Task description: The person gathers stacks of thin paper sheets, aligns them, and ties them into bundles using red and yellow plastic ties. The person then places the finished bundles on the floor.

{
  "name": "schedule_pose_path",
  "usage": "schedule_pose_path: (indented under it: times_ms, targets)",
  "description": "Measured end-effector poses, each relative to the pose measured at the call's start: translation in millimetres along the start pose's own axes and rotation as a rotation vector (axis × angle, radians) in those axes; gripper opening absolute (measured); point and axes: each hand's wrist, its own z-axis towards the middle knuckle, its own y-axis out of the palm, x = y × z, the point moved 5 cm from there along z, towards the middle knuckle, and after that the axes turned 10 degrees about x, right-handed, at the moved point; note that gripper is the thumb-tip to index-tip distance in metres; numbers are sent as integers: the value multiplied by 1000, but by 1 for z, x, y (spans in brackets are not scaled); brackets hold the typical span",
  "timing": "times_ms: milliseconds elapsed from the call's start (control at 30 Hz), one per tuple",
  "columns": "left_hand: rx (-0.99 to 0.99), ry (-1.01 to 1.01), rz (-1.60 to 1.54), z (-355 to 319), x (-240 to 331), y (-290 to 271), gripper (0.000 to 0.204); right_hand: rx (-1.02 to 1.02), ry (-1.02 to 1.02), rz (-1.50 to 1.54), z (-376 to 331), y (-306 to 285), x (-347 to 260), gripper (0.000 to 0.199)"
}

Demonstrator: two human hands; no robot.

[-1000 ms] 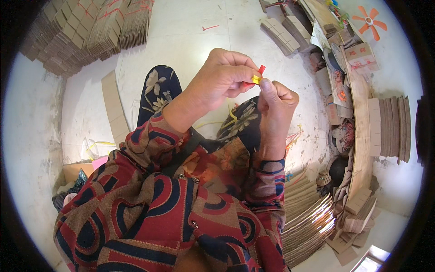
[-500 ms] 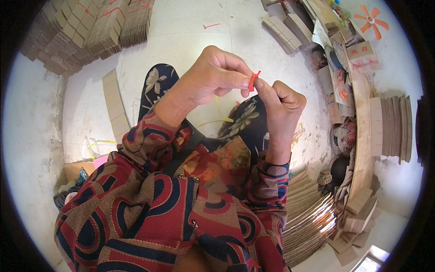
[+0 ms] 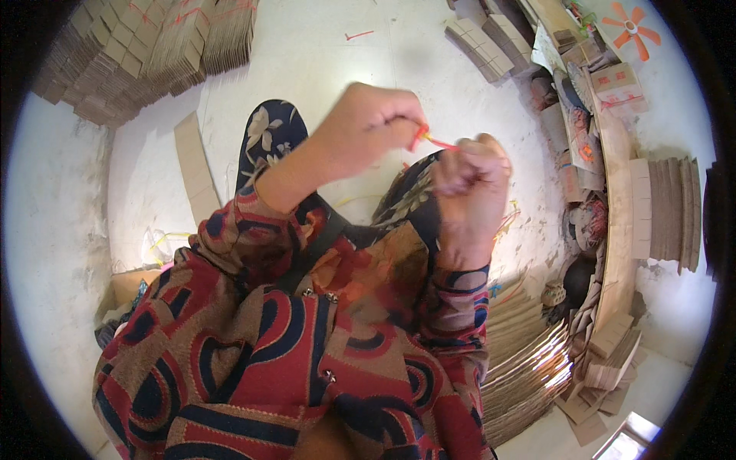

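A thin red plastic strip [image 3: 441,143] is stretched between my two hands, above my knees. Its left end is bunched up, with a small yellow bit beside it. My left hand [image 3: 360,126], somewhat blurred, pinches that bunched end at its fingertips. On the other side, my right hand [image 3: 474,180] is closed with its fingers curled in, and the strip's right end runs into it. The fingers of my right hand are smeared by motion, and they hide that end.
Tied stacks of cardboard [image 3: 228,38] stand at the far left. A flat cardboard strip [image 3: 195,169] lies on the floor nearby. Along the right runs a wooden board [image 3: 616,207] beside cluttered goods. A cardboard pile [image 3: 521,368] sits at my right, and an orange fan [image 3: 631,31] at the far right.
My hands have moved apart a little, and the red strip, bunched between my fingertips before, is now drawn out between them. My right hand has turned and curled its fingers.
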Motion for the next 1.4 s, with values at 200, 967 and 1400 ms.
schedule_pose_path:
  times_ms: [200,967,1400]
  targets:
    - [2,-423,-333,-16,-27,-10,12,10,-84,85,9,-31,-12,38]
    - [-164,-396,-231,3,-26,-1,19,-152,-841,-1189,-6,15,-44,37]
    - [-256,-464,-250,-4,-26,-10,20,96,-515,-1094,-1,-7,-26,5]
